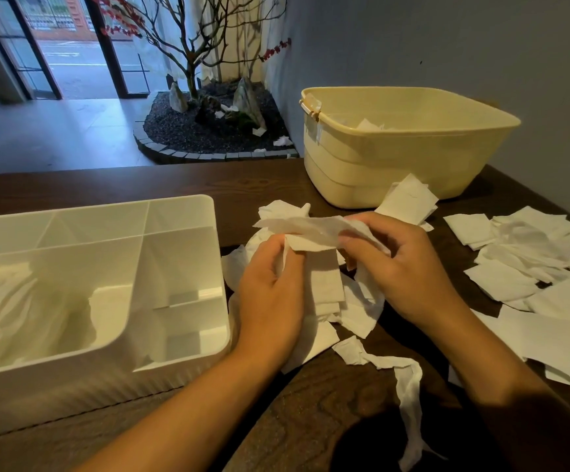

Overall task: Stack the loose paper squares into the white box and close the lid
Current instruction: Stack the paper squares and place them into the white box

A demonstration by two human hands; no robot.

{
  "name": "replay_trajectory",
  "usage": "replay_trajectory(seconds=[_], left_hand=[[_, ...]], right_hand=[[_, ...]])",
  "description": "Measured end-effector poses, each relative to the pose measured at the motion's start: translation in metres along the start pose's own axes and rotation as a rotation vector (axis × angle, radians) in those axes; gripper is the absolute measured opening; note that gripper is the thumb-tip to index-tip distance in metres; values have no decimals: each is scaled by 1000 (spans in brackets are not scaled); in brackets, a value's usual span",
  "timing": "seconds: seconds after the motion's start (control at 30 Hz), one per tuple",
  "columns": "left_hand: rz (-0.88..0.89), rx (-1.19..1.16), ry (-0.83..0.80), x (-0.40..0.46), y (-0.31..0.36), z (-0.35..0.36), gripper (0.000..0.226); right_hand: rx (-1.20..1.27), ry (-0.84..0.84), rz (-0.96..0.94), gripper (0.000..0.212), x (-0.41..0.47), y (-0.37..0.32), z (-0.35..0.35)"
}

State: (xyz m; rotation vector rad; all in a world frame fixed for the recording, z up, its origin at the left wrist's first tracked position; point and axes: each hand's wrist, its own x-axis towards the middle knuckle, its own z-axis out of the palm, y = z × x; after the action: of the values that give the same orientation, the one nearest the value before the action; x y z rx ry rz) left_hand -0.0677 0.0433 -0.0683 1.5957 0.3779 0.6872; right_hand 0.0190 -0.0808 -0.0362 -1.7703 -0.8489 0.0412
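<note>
head view: a crumpled paper square (314, 229) is pinched between both hands above the dark wooden counter (328, 396), the left hand (270, 287) curled round its near edge and the right hand (403, 267) gripping its right end. more loose paper squares (522, 267) are scattered to the right and beneath the hands. the white box (188, 342), lid not seen, is set at left with paper inside. a yellow tub (396, 155) is placed at far right.
</note>
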Motion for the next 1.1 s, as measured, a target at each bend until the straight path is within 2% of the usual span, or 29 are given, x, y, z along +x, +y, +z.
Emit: replay_trajectory(seconds=[0.1, 0.27, 0.43, 0.6, 0.77, 0.87, 1.0, 1.07, 1.1], left_hand=[[-3, 26, -11, 0, -1, 0, 23], [58, 63, -64, -1, 1, 1, 20], [5, 13, -7, 1, -4, 1, 28], [-9, -33, 74, 3, -9, 3, 44], [10, -6, 28, 2, -6, 2, 36], [13, -72, 6, 2, -6, 3, 34], [-41, -168, 131, 6, -13, 7, 50], [-56, -159, 138, 8, -14, 6, 51], [-47, -123, 99, 7, -13, 5, 50]], right_hand=[[82, 34, 115, 39, 2, -1, -3], [376, 88, 387, 16, 7, -3, -8], [657, 124, 503, 9, 12, -6, -13], [462, -7, 488, 22, 10, -2, -16], [380, -48, 433, 22, 8, -6, -13], [351, -139, 338, 42, 5, -9, -13], [285, -232, 319, 64, 4, -7, -15], [174, -224, 298, 63, 3, -9, -13], [124, -193, 270, 55, 2, -9, -10]])
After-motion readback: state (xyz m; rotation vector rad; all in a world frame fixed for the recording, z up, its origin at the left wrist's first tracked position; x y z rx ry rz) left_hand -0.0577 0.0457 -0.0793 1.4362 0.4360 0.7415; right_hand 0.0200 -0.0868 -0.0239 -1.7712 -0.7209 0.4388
